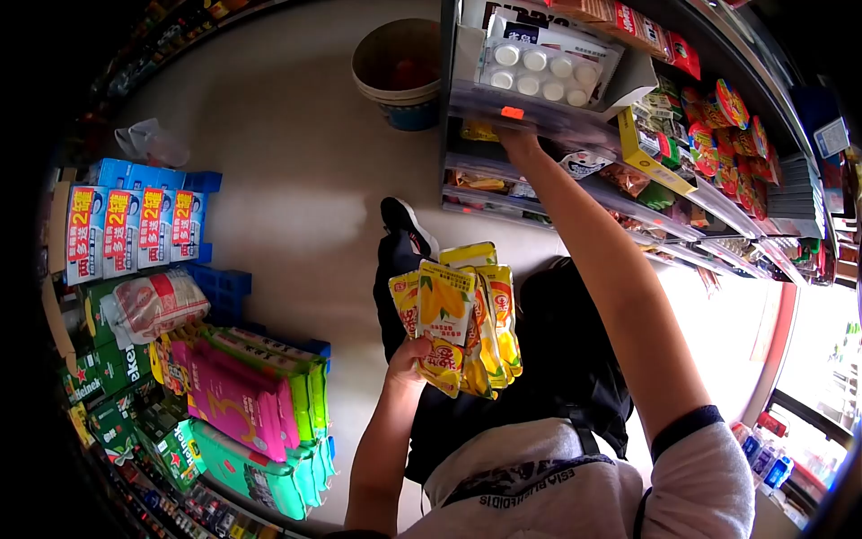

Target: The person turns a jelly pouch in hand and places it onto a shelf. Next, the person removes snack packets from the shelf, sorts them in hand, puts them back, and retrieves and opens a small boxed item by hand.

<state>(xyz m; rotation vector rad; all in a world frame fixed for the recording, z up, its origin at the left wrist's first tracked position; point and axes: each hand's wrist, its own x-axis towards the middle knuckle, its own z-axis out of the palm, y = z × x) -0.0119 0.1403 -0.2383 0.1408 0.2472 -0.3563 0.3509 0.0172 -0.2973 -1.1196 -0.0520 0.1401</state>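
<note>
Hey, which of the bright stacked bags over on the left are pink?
The pink bags, between the lime bags and the teal bags; those on either side are both shades of green.

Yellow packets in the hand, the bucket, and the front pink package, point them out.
Yellow packets (446, 301): head view, top packet's front.
Bucket (411, 115): head view, outer wall.
Front pink package (229, 395): head view, broad face.

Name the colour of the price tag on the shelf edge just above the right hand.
The tag is orange, seen in the head view.
</note>
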